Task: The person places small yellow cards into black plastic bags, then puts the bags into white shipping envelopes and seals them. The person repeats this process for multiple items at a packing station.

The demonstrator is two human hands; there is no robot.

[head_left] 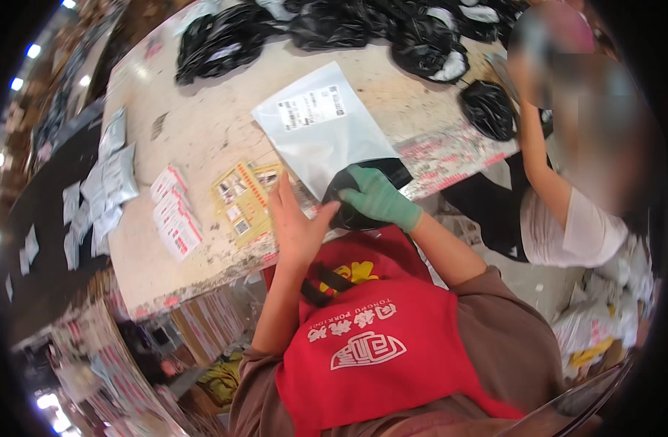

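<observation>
A white plastic mailer bag (325, 142) with a printed label lies flat on the table in front of me. At its near end is a soft, folded black item (352, 215); whether it is cloth or plastic, and whether part of it sits inside the bag, I cannot tell. My right hand (377, 197), in a green knit glove, grips this black item from above. Bare, with fingers stretched out and thumb spread, my left hand (297, 218) stands at the left edge of the mailer, its thumb beside the black item.
Yellow printed cards (243, 202) and white-and-red slips (175, 211) lie to the left on the worn table (195, 131). Black plastic bundles (326, 25) line the far side. Small grey packets (112, 182) rest beyond the left edge. A co-worker's arm (541, 146) reaches in at right.
</observation>
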